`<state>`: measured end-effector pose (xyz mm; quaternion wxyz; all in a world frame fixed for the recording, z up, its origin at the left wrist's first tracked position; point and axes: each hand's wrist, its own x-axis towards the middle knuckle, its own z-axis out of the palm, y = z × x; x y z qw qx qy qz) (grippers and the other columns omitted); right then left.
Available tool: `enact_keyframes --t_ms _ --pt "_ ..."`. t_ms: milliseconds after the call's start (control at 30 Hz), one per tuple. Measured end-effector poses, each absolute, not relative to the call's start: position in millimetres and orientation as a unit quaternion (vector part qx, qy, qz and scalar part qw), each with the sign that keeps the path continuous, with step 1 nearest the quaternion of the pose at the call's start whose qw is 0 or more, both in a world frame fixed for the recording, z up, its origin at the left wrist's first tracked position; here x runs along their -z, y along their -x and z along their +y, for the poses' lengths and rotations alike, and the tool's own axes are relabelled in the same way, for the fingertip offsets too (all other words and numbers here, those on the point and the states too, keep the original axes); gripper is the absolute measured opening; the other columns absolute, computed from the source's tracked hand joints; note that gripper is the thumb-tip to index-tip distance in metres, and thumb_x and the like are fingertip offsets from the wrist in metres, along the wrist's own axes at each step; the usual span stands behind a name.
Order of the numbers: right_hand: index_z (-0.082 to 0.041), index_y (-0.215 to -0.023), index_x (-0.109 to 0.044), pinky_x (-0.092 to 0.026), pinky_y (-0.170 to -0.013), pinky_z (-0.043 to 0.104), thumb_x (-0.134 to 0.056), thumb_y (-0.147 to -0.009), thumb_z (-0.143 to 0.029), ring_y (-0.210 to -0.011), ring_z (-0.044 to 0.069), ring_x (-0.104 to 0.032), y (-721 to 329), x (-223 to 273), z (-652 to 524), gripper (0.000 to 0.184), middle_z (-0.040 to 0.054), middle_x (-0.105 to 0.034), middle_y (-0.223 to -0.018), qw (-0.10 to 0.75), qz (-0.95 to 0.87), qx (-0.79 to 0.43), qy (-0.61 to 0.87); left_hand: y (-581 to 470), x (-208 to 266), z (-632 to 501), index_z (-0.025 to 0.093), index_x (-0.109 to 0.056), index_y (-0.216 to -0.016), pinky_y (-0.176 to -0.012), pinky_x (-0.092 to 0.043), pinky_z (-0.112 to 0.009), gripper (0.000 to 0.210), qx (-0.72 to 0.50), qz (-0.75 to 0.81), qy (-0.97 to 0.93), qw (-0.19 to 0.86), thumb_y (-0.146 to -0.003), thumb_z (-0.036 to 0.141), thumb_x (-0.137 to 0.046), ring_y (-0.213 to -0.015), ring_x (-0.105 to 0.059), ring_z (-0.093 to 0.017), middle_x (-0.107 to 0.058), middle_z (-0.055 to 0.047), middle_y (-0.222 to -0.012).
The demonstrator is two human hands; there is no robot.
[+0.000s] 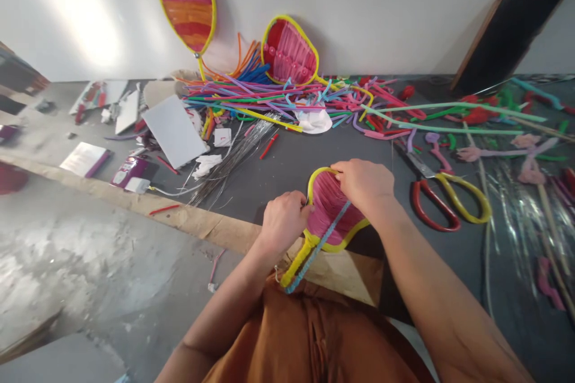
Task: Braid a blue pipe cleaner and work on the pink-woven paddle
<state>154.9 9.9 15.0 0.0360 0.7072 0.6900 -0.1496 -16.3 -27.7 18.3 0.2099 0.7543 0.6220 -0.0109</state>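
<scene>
A pink hand fan (327,196) with a yellow pipe-cleaner rim and a yellow handle is at the table's near edge, close to my body. My left hand (285,220) pinches its rim on the left side. At the far rim, my right hand (365,187) has its fingers closed on the edge, and the hand covers the fan's upper right part. A light-blue pipe cleaner (320,245) runs slantwise over the pink face and down beside the handle. Its upper end disappears near my right hand.
Scissors (435,182) with red and yellow handles lie right of my hands. Behind are heaped pipe cleaners (269,96) and two finished-looking fans, one striped (185,3), one pink (291,51), against the wall. A phone (507,36) leans there too. Boxes (130,170) and wires sit left.
</scene>
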Motion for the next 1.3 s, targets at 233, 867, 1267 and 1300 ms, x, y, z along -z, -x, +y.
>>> enact_keyframes --t_ms 233,867,1267,1300 --pt "-0.033 -0.113 -0.067 -0.045 -0.065 0.030 -0.047 -0.088 -0.026 -0.086 0.023 -0.067 -154.7 -13.8 9.9 0.033 0.0061 -0.071 -0.104 0.030 0.693 0.150 -0.704 14.5 -10.4 -31.4 0.022 -0.064 -0.083 -0.061 -0.040 -0.026 0.015 0.003 0.618 -0.767 0.172 -0.085 0.029 -0.052 -0.077 -0.064 -0.018 -0.068 -0.001 -0.084" --pt "-0.034 -0.115 -0.067 -0.045 -0.067 0.031 -0.047 -0.087 -0.029 -0.088 0.022 -0.067 -156.7 -9.8 10.7 0.034 0.0049 -0.071 -0.108 0.046 0.690 0.138 -0.709 73.4 -2.5 -44.2 0.016 -0.059 -0.113 -0.089 -0.050 -0.031 0.026 -0.136 0.373 -0.885 0.244 -0.091 0.017 -0.046 -0.101 -0.062 -0.017 -0.067 -0.007 -0.108" --pt "-0.033 -0.115 -0.067 -0.045 -0.068 0.030 -0.049 -0.088 -0.030 -0.089 0.021 -0.066 -155.5 -13.9 9.3 0.032 0.0031 -0.071 -0.110 0.049 0.684 0.135 -0.716 74.7 8.5 -34.1 0.021 -0.065 -0.103 -0.098 -0.047 -0.034 0.029 -0.159 0.189 -0.938 0.243 -0.091 0.009 -0.041 -0.116 -0.051 -0.019 -0.066 -0.006 -0.108" --pt "-0.034 -0.115 -0.067 -0.045 -0.069 0.030 -0.049 -0.088 -0.030 -0.090 0.021 -0.066 -155.6 -13.5 9.4 0.032 0.0030 -0.071 -0.110 0.049 0.684 0.135 -0.715 74.2 9.1 -32.8 0.021 -0.065 -0.102 -0.097 -0.048 -0.034 0.030 -0.159 0.187 -0.937 0.250 -0.090 0.009 -0.041 -0.115 -0.052 -0.019 -0.066 -0.006 -0.107"
